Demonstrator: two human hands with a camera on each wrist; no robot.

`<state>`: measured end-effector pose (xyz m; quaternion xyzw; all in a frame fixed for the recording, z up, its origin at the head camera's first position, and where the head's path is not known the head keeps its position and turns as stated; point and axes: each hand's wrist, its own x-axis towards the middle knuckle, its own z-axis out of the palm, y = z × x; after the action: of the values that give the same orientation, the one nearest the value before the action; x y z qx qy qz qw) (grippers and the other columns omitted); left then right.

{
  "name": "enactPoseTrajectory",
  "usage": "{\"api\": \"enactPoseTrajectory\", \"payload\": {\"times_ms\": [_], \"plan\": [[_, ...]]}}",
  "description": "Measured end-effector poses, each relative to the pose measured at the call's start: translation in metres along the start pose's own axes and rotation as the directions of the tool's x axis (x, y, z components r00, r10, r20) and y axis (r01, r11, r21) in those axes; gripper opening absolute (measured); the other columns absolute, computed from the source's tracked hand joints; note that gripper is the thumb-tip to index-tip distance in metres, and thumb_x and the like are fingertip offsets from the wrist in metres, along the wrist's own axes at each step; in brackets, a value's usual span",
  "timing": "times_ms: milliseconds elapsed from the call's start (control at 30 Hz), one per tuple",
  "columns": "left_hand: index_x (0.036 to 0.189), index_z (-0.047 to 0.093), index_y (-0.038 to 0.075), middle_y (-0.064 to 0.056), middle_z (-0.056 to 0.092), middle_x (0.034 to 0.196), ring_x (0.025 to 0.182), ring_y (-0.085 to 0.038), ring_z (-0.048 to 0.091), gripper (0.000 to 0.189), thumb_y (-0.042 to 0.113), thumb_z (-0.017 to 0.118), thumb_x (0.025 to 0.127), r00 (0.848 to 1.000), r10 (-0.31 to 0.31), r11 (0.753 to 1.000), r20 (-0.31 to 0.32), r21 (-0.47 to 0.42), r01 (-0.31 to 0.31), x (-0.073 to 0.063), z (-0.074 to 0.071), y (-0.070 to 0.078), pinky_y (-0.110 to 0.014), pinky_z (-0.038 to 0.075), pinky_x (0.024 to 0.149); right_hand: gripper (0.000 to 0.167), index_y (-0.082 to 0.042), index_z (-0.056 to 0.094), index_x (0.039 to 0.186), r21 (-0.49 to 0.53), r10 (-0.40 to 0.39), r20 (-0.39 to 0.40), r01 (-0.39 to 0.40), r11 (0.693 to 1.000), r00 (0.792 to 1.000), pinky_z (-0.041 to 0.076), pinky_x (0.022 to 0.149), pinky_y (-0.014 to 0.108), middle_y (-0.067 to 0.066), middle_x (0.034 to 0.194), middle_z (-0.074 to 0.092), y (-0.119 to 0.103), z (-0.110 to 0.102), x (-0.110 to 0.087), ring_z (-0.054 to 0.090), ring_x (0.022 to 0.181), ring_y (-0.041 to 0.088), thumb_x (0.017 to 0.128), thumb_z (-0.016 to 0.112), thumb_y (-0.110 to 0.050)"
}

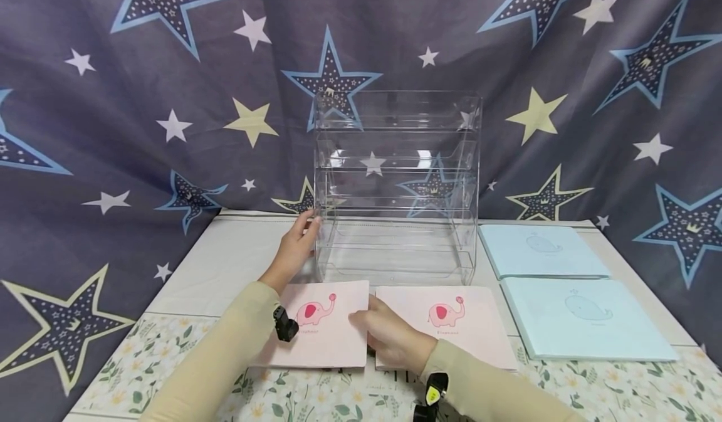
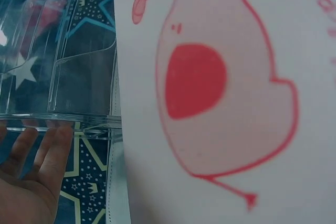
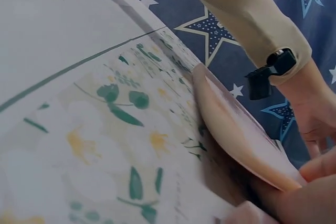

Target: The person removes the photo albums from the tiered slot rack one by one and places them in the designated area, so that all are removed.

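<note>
My left hand touches the left side of a clear plastic tiered rack; its fingers lie extended along the side panel. With thumb and fingers, my right hand pinches the right edge of a pink booklet printed with a red elephant. That booklet is tilted up in front of the rack, and its held edge bows in the right wrist view. A second pink elephant booklet lies flat on the table, just right of the held one and partly behind my right forearm.
Two light-blue booklets with whale drawings lie at the right, one behind the other. The table has a white back part and a floral front part. A dark star-patterned curtain hangs close behind the rack.
</note>
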<state>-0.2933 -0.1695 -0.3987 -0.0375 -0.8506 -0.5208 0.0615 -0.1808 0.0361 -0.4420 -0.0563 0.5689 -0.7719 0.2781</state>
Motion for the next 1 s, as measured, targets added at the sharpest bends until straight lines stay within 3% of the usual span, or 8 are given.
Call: {"api": "enactPoseTrajectory", "payload": {"times_ms": [133,333,467,633,833,1000], "plan": [[0.153,0.037,0.018,-0.018,0.051,0.136,0.115,-0.036,0.058,0.053,0.047,0.038,0.108,1.000,-0.001,1.000,-0.003,0.005,0.001,0.000,0.000,0.000,-0.049,0.058,0.088,0.059,0.008,0.035,0.143,0.010,0.022,-0.004,-0.022,1.000,1.000,0.043,0.105,0.041,0.018,0.130,0.055,-0.007,-0.006,-0.004,0.054,0.115,0.026,0.087,0.052,0.007],[0.153,0.037,0.019,-0.018,0.050,0.136,0.114,-0.036,0.058,0.054,0.048,0.038,0.108,1.000,0.001,1.000,-0.002,0.006,-0.001,0.000,0.000,0.000,-0.048,0.058,0.088,0.083,0.007,0.009,0.155,0.052,0.080,-0.010,-0.079,0.996,0.997,0.043,0.109,0.044,0.026,0.133,0.049,-0.023,-0.021,-0.012,0.055,0.119,0.033,0.089,0.059,-0.002],[0.154,0.036,0.019,-0.018,0.049,0.137,0.117,-0.036,0.057,0.057,0.052,0.037,0.107,1.000,-0.001,1.000,0.005,0.014,0.001,0.000,-0.001,-0.001,-0.047,0.058,0.089,0.081,0.012,0.003,0.154,0.007,0.046,0.058,-0.047,0.999,0.997,0.042,0.111,0.045,0.031,0.136,0.048,-0.033,-0.035,-0.014,0.055,0.121,0.037,0.092,0.055,-0.002],[0.154,0.035,0.021,-0.016,0.049,0.138,0.118,-0.036,0.057,0.058,0.054,0.036,0.107,1.000,-0.008,1.000,0.009,0.018,0.008,0.000,-0.002,0.000,-0.048,0.058,0.090,0.076,0.016,-0.001,0.152,-0.123,0.045,0.154,-0.026,0.992,0.987,0.040,0.111,0.049,0.040,0.142,0.040,-0.044,-0.049,-0.015,0.047,0.130,0.047,0.099,0.049,-0.005],[0.154,0.035,0.021,-0.016,0.048,0.138,0.120,-0.036,0.056,0.058,0.054,0.037,0.106,1.000,-0.014,1.000,0.006,0.004,0.014,0.000,-0.002,-0.001,-0.048,0.057,0.091,0.072,0.013,0.005,0.154,-0.180,0.063,0.179,-0.030,0.983,0.982,0.045,0.107,0.049,0.039,0.145,0.036,-0.053,-0.064,-0.020,0.049,0.129,0.047,0.100,0.050,-0.007],[0.154,0.037,0.022,-0.017,0.048,0.139,0.123,-0.036,0.054,0.058,0.054,0.039,0.106,1.000,-0.029,0.999,0.000,-0.032,0.029,-0.002,-0.001,-0.002,-0.050,0.056,0.093,0.063,0.013,0.015,0.153,-0.268,0.035,0.203,0.021,0.963,0.979,0.048,0.105,0.047,0.036,0.144,0.041,-0.060,-0.085,-0.032,0.052,0.127,0.045,0.104,0.046,-0.012]]}}
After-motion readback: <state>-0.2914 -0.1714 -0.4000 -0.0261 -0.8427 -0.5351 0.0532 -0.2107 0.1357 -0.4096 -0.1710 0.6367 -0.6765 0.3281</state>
